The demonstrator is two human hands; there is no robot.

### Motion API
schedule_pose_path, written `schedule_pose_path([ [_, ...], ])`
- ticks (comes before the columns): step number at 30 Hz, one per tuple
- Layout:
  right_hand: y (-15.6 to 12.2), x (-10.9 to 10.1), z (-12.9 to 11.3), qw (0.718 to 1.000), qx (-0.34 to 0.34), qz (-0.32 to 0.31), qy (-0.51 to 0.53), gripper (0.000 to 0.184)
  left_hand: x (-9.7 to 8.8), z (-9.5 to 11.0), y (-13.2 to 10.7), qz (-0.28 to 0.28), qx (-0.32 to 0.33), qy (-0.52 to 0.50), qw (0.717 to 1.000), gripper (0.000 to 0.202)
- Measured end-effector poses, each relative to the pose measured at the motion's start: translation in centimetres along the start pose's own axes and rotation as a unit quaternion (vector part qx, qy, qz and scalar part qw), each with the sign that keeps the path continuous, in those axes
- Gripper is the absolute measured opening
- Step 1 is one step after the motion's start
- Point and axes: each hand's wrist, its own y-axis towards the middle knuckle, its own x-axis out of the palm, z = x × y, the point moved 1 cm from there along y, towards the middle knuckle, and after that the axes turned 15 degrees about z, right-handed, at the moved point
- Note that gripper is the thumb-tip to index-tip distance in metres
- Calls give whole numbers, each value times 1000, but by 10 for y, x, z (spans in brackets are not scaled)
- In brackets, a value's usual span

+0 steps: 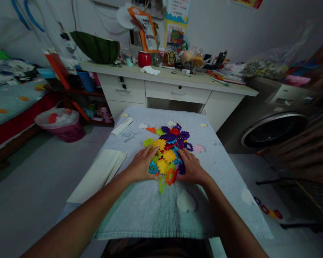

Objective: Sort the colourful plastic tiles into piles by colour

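Observation:
A heap of colourful plastic gear pieces [168, 156] lies on the cloth-covered table [220, 200]. Yellow, green, blue, orange, red and purple pieces overlap in it. My left hand [142, 165] rests against the heap's left side, its fingers stretched over the nearest pieces. On the opposite side, my right hand [192, 167] touches the purple and red pieces with its fingers spread. Both hands are open and cup the heap between them. An orange ring-like gear [170, 176] and a green piece [162, 183] lie at the near edge, between my thumbs.
To the left on the table are a folded white cloth or paper [97, 175] and a long white box [122, 126]. Behind stands a cluttered white desk [123, 86]. A washing machine [274, 118] is at right, a pink bin [67, 130] at left. Linked toy pieces [264, 209] lie on the floor.

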Motion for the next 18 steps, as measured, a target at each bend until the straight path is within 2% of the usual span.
schedule_pose_path([
  [7,11,10,1,992,-65,93,62,95,8,3,11,40,13,-63,997,113],
  [12,19,8,2,975,-76,142,149,80,11,4,22,62,41,-153,985,109],
  [15,26,3,0,957,-60,163,230,69,13,6,31,74,39,-184,979,107],
  [18,37,1,-1,944,-3,190,271,64,16,13,43,93,28,-196,976,107],
])
